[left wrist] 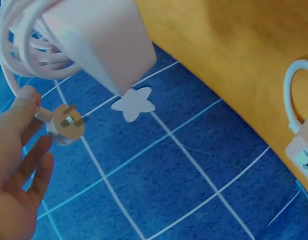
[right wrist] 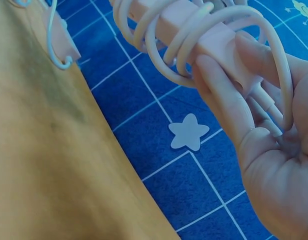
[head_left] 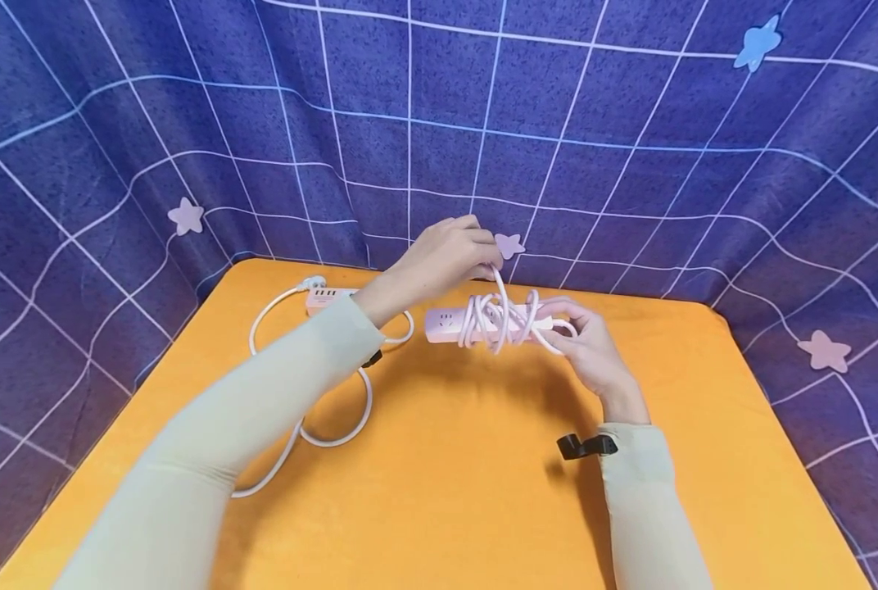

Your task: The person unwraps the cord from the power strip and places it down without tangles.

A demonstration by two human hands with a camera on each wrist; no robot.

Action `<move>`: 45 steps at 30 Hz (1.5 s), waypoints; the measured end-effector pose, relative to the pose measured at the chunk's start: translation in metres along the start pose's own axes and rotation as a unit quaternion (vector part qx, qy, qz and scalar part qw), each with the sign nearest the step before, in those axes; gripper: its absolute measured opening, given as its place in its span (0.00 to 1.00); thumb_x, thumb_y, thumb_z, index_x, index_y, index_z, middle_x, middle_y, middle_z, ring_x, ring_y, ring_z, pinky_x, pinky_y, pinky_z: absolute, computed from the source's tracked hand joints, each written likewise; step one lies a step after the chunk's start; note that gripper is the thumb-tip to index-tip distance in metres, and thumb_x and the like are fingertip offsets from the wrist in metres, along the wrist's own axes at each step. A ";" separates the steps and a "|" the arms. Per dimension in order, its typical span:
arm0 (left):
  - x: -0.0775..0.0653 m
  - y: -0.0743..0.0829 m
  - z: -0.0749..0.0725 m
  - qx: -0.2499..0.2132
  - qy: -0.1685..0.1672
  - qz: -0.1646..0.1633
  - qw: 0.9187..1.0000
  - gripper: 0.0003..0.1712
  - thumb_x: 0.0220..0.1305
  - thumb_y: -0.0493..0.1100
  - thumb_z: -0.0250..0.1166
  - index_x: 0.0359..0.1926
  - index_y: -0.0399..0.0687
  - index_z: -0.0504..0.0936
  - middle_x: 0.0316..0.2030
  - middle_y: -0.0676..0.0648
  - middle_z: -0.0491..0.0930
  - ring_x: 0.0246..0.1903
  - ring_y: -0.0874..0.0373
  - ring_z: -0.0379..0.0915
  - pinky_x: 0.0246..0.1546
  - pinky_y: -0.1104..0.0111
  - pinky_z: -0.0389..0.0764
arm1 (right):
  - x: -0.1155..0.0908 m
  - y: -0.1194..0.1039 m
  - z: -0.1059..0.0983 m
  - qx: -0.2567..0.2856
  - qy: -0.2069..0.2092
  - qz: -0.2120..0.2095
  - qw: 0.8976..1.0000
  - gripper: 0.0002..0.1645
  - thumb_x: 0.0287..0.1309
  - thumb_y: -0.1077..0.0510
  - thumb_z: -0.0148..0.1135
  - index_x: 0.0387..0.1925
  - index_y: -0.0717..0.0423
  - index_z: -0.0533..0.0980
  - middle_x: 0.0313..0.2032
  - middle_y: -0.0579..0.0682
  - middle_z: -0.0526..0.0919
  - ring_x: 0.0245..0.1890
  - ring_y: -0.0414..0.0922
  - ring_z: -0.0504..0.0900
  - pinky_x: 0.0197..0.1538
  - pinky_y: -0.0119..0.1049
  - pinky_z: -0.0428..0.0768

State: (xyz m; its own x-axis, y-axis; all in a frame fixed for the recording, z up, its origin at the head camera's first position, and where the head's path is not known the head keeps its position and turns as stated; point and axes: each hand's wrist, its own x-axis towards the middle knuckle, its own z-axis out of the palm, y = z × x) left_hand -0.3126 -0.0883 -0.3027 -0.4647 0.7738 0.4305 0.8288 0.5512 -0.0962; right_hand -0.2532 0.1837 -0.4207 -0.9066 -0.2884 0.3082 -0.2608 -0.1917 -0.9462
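- The work in hand looks to be handling the long white cord [head_left: 503,288] coiled round a pale pink rectangular plastic power strip [head_left: 442,326]; whether the cord is being wound on or taken off, I cannot tell from this moment.
- The left hand [head_left: 454,252] has its fingers bent inward, with the thumb and fingertips pinching the cord right behind a white plug with metal prongs [left wrist: 66,125].
- The right hand [head_left: 589,348] grips one end of the power strip, its thumb on one side and its fingers on the other, nearly closed about the narrow body.
- Either way, the next move seems to call for a steady right grip while the left hand guides the plug end around the strip, clear of the loose turns, which could slide off the end.
- The power strip is held above the orange tabletop [head_left: 439,492], its shadow below; the end away from the right hand is bare, and the coils circle its middle and the part nearer that hand.
- The left hand is above the strip, the cord running down from it to the coils; the plug sits just beyond its fingertips in the left wrist view.
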 end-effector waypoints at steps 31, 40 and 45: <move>-0.062 0.035 -0.021 0.058 0.145 -0.045 0.987 0.09 0.60 0.50 0.77 0.39 0.54 0.91 0.37 0.55 0.88 0.42 0.51 0.74 0.38 0.61 0.71 | 0.007 -0.007 0.001 0.117 0.146 -0.031 0.982 0.20 0.63 0.83 0.59 0.41 0.58 0.84 0.53 0.54 0.80 0.46 0.44 0.86 0.52 0.42 0.88; -0.083 0.054 0.004 0.024 0.133 -0.062 0.989 0.06 0.64 0.48 0.77 0.37 0.54 0.90 0.35 0.55 0.87 0.41 0.51 0.72 0.39 0.59 0.70 | 0.008 -0.010 -0.001 0.142 0.175 -0.051 0.973 0.22 0.63 0.84 0.56 0.40 0.58 0.84 0.50 0.53 0.81 0.43 0.42 0.86 0.51 0.41 0.89; -0.091 0.064 0.018 -0.011 0.099 -0.087 0.991 0.05 0.67 0.49 0.76 0.37 0.55 0.89 0.36 0.55 0.86 0.43 0.52 0.73 0.45 0.58 0.72 | 0.009 -0.013 -0.003 0.157 0.184 -0.063 0.968 0.23 0.63 0.85 0.55 0.39 0.58 0.84 0.48 0.54 0.81 0.43 0.43 0.86 0.51 0.42 0.89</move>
State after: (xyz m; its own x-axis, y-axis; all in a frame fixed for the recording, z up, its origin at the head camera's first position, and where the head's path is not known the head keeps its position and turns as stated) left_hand -0.2231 -0.1177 -0.3639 -0.5325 0.5908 0.6062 0.7490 0.6624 0.0124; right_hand -0.2588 0.1863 -0.4058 -0.9459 0.0989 0.3092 -0.3161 -0.4967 -0.8083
